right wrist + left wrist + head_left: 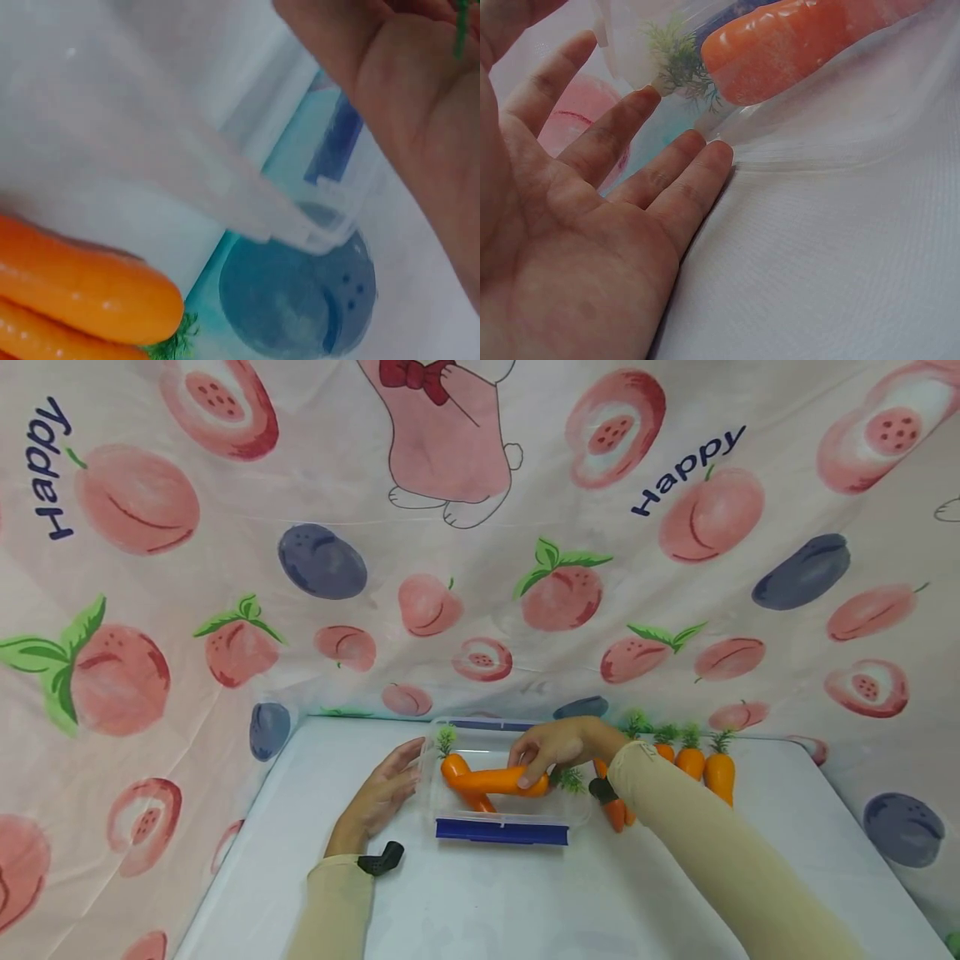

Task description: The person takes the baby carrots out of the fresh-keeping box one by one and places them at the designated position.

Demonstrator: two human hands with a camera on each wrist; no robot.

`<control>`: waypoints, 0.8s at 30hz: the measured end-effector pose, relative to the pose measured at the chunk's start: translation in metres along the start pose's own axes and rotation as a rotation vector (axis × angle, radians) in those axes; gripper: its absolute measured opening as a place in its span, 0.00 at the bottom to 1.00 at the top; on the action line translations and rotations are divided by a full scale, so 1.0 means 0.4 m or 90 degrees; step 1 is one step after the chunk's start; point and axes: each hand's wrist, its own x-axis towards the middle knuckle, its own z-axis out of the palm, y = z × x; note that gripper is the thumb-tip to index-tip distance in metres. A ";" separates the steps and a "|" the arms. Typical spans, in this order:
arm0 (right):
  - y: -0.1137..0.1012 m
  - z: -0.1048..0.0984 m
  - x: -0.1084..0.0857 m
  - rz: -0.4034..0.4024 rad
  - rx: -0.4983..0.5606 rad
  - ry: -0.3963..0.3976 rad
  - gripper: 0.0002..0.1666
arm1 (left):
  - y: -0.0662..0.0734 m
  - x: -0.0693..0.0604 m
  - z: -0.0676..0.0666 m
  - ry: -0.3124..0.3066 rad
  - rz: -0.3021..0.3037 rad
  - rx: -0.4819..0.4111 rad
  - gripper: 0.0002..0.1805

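A clear plastic box (517, 817) with blue latches (501, 832) stands on the white table. My right hand (558, 745) reaches over its right side and grips a toy carrot (491, 781) near the leafy end, thumb in front. This carrot lies crosswise above a second toy carrot (453, 767), which is inside the box with its green tuft toward the back left. Fingers spread, my left hand (386, 789) is at the box's left wall; the left wrist view has its fingertips (718, 154) close against the clear plastic. Whether they press on it I cannot tell.
Several more toy carrots (719, 774) lie right of the box, partly behind my right sleeve (697, 818). The right wrist view also has some of these carrots (90, 292). A fruit-printed cloth (465, 568) hangs behind the table (495, 902).
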 end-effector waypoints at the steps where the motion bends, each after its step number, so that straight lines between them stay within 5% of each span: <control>1: 0.002 -0.002 -0.007 -0.009 -0.003 0.006 0.17 | -0.001 0.000 -0.001 -0.001 0.000 -0.002 0.33; 7: 0.017 -0.012 -0.060 -0.060 -0.050 0.083 0.18 | 0.000 0.000 0.000 -0.004 0.000 -0.005 0.33; 14: 0.036 -0.020 -0.127 -0.068 0.035 0.128 0.23 | 0.000 0.002 0.001 -0.001 0.005 -0.003 0.33; 24: 0.061 -0.030 -0.204 -0.092 0.048 0.161 0.24 | -0.009 0.011 -0.006 -0.009 0.011 0.005 0.32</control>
